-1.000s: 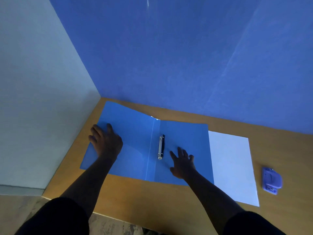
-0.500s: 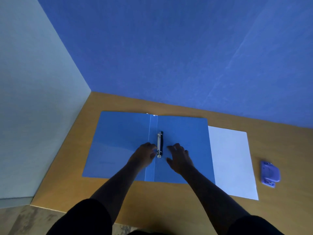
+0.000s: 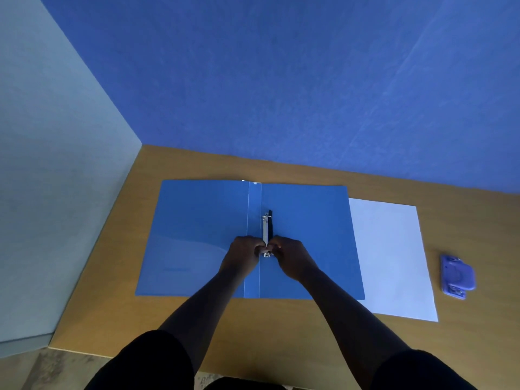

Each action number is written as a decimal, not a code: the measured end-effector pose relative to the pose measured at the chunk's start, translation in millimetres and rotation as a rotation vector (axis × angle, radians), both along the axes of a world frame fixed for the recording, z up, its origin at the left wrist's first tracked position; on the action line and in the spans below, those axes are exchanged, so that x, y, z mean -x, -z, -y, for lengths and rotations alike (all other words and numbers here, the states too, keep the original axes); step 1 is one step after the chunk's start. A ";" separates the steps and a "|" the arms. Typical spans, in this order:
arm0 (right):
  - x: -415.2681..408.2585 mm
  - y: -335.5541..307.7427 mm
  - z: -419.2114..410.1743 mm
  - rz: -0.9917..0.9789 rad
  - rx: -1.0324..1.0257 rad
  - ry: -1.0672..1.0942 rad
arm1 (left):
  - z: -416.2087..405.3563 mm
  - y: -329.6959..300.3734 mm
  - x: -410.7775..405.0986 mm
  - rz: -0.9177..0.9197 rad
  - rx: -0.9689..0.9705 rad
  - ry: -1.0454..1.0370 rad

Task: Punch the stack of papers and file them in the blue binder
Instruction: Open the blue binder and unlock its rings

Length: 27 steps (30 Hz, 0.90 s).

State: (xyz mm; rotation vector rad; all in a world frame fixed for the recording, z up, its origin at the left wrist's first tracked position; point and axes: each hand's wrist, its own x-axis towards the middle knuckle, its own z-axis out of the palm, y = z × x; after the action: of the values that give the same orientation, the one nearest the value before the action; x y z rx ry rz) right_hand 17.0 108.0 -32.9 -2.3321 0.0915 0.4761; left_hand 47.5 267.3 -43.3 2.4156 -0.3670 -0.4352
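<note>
The blue binder (image 3: 304, 220) lies open and flat on the wooden table (image 3: 140, 305). Its metal ring clip (image 3: 266, 226) runs along the spine in the middle. My left hand (image 3: 244, 253) and my right hand (image 3: 289, 256) meet at the near end of the clip, fingers curled and pinching it from both sides. The stack of white papers (image 3: 391, 257) lies flat just right of the binder, its left edge tucked slightly under the cover. A purple hole punch (image 3: 457, 273) sits on the table further right.
A blue wall (image 3: 281, 80) rises behind the table and a pale wall (image 3: 56, 164) closes the left side. The table's front edge runs close to my body, with floor visible at the lower left.
My left hand has come from the binder's left cover to the spine. Both hands have closed in on the near end of the ring clip. The binder now lies flat.
</note>
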 end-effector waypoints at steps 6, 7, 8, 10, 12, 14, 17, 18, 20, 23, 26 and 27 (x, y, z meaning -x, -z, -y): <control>-1.1 1.8 2.7 -0.022 -0.044 0.029 | 5.1 4.2 0.6 -0.046 0.002 -0.095; -0.9 1.7 3.1 -0.024 -0.054 0.034 | 6.2 5.0 0.5 -0.053 0.004 -0.103; -1.0 1.9 3.3 -0.023 -0.061 0.036 | 6.8 5.2 0.6 -0.052 0.015 -0.109; -1.4 2.5 3.7 -0.025 -0.072 0.038 | 7.3 6.7 0.7 -0.058 0.039 -0.124; -1.5 3.0 4.5 -0.030 -0.089 0.047 | 7.3 7.3 0.2 -0.079 0.053 -0.139; -1.6 2.7 5.1 -0.026 -0.103 0.055 | 6.4 7.2 -0.5 -0.087 0.066 -0.145; -1.7 2.5 5.6 -0.019 -0.117 0.056 | 6.1 5.3 -1.0 -0.079 0.082 -0.137; -1.7 2.6 5.7 -0.021 -0.124 0.059 | 6.0 4.1 -1.3 -0.081 0.093 -0.136; -1.1 3.3 6.8 -0.025 -0.131 0.065 | 5.4 1.8 -1.0 -0.085 0.107 -0.141; -0.4 4.7 9.4 -0.038 -0.147 0.088 | 1.3 -0.1 -0.7 -0.106 0.146 -0.158; -0.9 3.0 11.3 -0.052 -0.169 0.094 | -0.8 -3.0 -0.1 -0.112 0.149 -0.142; -1.3 2.2 12.1 -0.060 -0.177 0.092 | -0.9 -3.6 -0.3 -0.105 0.145 -0.134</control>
State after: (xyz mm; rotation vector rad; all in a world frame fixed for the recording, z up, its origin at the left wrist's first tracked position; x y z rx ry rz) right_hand 18.3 95.9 -35.1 -2.1308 0.1769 0.4879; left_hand 47.8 268.2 -39.7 2.2501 -0.1832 -0.4578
